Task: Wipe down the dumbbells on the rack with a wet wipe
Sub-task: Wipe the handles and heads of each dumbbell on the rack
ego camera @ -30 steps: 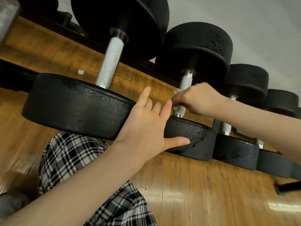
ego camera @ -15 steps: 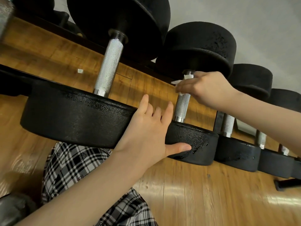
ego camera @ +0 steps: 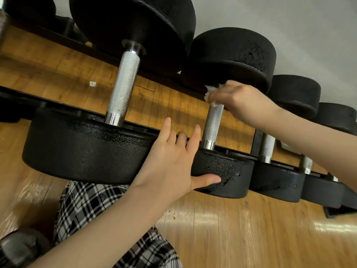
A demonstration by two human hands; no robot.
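Note:
A row of black dumbbells with knurled steel handles lies across the rack [ego camera: 257,141]. My right hand [ego camera: 239,103] grips a white wet wipe [ego camera: 209,93] around the far end of the second dumbbell's handle [ego camera: 212,124], just under its far head [ego camera: 231,55]. My left hand [ego camera: 173,163] rests on the near head of that dumbbell [ego camera: 228,171], fingers straight and spread, thumb along the head's side. The biggest dumbbell [ego camera: 87,149] sits to the left, its handle [ego camera: 123,88] bare.
Smaller dumbbells [ego camera: 278,178] continue to the right along the rack. Shiny wooden floor [ego camera: 241,229] lies below and behind the rack. My leg in checked trousers [ego camera: 92,206] is under the big dumbbell. A grey wall [ego camera: 289,20] stands behind.
My right hand has slid the wipe up the second dumbbell's handle from its near end to its far end. My left hand has stayed on the near head.

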